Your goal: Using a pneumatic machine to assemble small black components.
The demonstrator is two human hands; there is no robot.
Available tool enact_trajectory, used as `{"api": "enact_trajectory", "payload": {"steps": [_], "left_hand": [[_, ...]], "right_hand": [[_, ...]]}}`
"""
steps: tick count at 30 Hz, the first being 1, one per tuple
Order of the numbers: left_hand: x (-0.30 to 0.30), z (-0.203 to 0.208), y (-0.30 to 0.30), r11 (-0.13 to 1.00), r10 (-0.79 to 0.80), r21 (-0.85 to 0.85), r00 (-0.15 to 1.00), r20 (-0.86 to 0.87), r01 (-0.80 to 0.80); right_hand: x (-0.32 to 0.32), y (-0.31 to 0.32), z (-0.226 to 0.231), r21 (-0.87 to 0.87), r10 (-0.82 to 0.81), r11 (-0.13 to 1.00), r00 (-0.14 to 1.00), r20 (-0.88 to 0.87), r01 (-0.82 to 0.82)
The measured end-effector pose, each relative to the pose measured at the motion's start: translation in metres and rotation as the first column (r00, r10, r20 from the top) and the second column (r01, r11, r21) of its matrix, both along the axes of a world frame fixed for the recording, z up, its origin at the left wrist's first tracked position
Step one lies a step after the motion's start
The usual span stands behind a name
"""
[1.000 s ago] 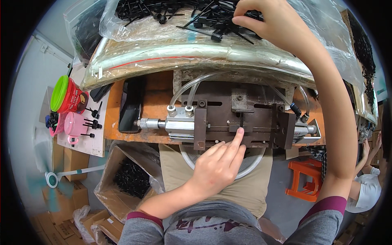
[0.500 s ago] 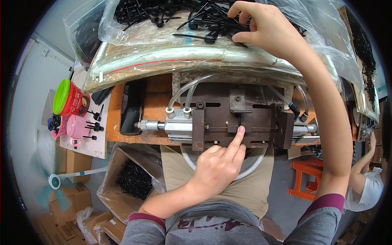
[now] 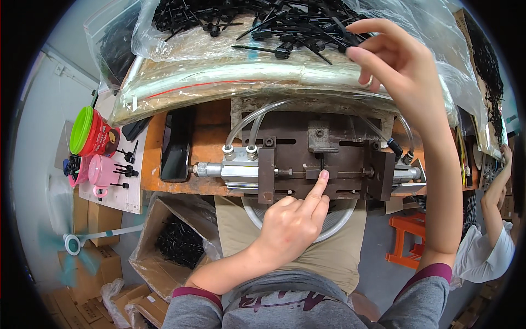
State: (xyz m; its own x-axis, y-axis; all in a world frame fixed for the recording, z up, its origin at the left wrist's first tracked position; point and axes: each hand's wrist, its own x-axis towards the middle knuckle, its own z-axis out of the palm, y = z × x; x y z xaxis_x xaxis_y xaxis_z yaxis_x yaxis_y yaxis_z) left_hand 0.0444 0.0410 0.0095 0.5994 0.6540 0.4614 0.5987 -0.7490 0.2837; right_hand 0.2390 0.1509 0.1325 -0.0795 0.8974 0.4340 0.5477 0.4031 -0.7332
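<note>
My left hand stretches its index finger onto a small dark block in the middle of the brown metal fixture. Its other fingers curl under, and whatever they may hold is hidden. A thin black piece stands just beyond that fingertip. Above the near right part of a heap of black cable-tie-like parts, my right hand pinches one black cable-tie-like part between thumb and forefinger. Metal cylinders flank the fixture, left and right.
Clear air hoses arch behind the fixture. A phone, red bucket and pink cup are on the left. Below stands a carton of black parts. An orange stool and another person's arm are on the right.
My right hand has drawn back to the right, lifting a black part off the heap. The left cylinder's rod has slid inward. My left hand stays put. The other person's arm has moved up.
</note>
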Motion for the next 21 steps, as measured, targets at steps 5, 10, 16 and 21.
{"api": "enact_trajectory", "payload": {"steps": [5,10,16,21], "left_hand": [[-0.004,0.009,0.000,0.999,-0.030,-0.038,0.999,-0.020,0.029],[-0.036,0.061,0.016,0.940,-0.234,-0.242,0.971,0.057,0.241],[-0.049,0.096,0.067,0.991,0.112,-0.108,0.924,0.365,-0.077],[-0.042,0.104,0.131,0.965,0.135,0.185,0.955,0.264,-0.187]], "right_hand": [[-0.001,-0.056,-0.016,-0.006,-0.092,0.996,0.969,-0.227,0.093],[-0.008,-0.103,-0.046,0.029,-0.026,0.999,0.993,-0.117,0.030],[-0.018,-0.145,-0.103,0.098,0.042,0.993,0.967,0.253,-0.069],[-0.038,-0.146,-0.121,0.112,-0.001,0.993,0.925,0.380,-0.045]]}}
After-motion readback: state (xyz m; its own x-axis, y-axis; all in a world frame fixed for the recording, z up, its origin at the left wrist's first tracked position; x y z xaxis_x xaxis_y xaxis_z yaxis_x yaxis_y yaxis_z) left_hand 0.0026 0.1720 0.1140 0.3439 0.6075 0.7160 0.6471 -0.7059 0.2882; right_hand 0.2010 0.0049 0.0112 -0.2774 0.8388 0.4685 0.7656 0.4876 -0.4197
